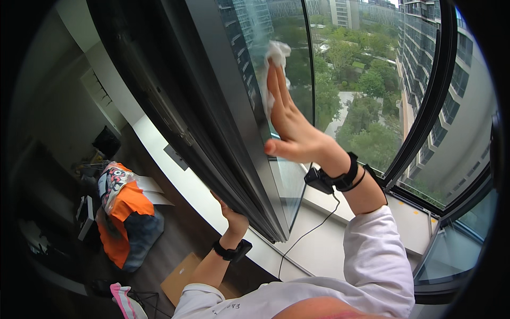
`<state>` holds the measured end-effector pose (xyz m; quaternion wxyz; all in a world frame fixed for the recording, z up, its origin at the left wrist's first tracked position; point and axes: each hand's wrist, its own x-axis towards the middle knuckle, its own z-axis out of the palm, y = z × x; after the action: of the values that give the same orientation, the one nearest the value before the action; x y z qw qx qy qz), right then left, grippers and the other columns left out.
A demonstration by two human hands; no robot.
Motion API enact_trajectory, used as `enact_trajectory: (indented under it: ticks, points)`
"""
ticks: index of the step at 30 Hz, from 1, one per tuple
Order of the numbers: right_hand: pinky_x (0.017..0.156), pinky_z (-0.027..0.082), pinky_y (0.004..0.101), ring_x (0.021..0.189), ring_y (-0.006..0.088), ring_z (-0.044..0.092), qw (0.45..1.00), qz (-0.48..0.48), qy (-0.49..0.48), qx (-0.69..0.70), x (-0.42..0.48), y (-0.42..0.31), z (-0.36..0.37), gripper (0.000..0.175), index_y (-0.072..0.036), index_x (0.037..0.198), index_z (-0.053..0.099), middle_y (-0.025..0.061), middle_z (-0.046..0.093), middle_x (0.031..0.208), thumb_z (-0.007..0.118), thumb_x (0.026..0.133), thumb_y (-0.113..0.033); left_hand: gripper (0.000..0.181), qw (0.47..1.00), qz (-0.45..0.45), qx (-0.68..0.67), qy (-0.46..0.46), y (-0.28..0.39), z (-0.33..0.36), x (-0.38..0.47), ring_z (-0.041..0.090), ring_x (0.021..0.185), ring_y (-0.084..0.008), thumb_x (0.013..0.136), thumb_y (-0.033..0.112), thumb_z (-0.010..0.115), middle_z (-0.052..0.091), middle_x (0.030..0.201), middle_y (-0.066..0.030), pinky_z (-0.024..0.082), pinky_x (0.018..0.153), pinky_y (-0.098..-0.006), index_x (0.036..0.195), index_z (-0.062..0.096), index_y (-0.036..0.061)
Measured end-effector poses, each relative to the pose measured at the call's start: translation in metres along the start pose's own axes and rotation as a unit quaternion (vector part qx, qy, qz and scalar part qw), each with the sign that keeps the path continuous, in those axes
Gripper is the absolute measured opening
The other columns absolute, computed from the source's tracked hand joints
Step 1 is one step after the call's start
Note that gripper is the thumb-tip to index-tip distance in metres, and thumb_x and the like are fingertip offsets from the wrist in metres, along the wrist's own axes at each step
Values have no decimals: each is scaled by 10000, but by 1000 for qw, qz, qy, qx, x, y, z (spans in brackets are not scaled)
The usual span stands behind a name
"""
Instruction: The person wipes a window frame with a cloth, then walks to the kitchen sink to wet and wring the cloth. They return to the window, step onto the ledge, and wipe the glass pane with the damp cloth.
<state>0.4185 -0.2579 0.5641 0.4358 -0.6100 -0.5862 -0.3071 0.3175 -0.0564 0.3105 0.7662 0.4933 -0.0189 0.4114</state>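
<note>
My right hand (293,123) presses a crumpled white cloth (278,50) flat against the glass pane (295,79) of a window sash. Its fingers point up the pane and the thumb stands out to the side, near the dark metal sash frame (235,99). Lower down, my left hand (235,221) grips the other side of this frame at its edge; its fingertips are partly hidden behind it. Both wrists carry black strapped devices, and a thin cable (314,231) hangs from the right one.
Below the sash runs a white sill (326,243). Another open pane (450,255) is at the right, and trees and tall buildings show outside. On the dark floor at left lie a heap of orange and blue-grey fabric (131,207) and a cardboard piece (181,275).
</note>
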Motion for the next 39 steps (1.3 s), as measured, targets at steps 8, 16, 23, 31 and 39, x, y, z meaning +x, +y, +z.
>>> enact_trajectory:
  ticks: [8, 16, 23, 31, 39]
  points:
    - [1136, 25, 505, 1407, 454, -119, 992, 78, -29, 98, -67, -21, 28, 1139, 131, 1419, -113, 336, -118, 1502, 383, 850, -723, 460, 999, -33, 17, -28, 26, 21, 1, 598, 890, -119, 970, 447, 317, 617, 957, -7, 488, 778, -261, 1112, 549, 76]
    - [1156, 65, 402, 1451, 270, -64, 999, -32, -21, -5, 103, 43, -47, 834, -24, 1495, -7, 168, -49, 1570, 268, 956, -599, 713, 987, 61, 111, -98, 41, 40, 2, 306, 1266, -154, 895, 667, 364, 322, 1267, -50, 240, 1077, -340, 1305, 289, 88]
    - [1152, 21, 424, 1450, 309, -86, 969, 210, 52, 116, -60, -32, 31, 890, -58, 1504, -25, 141, -67, 1577, 287, 926, -658, 722, 971, 93, 204, -86, 49, 49, 3, 277, 1288, -162, 876, 675, 395, 304, 1248, -53, 241, 1085, -372, 1278, 283, 85]
    - [1152, 231, 445, 1361, 331, 332, 429, 126, 402, 800, -209, -20, 38, 818, 26, 1424, 302, 202, 335, 1472, 472, 897, -576, 573, 889, 234, 382, -97, 53, 48, 4, 306, 1254, -233, 982, 486, 385, 291, 1255, -121, 247, 1076, -410, 1313, 304, 25]
    - [1160, 203, 468, 1402, 355, 245, 442, 152, 449, 761, -218, -98, 5, 776, 30, 1444, 258, 220, 260, 1503, 480, 919, -496, 424, 944, 109, 309, -30, 87, 35, -21, 317, 1274, -259, 932, 231, 363, 306, 1347, -125, 246, 1091, -442, 1310, 308, 47]
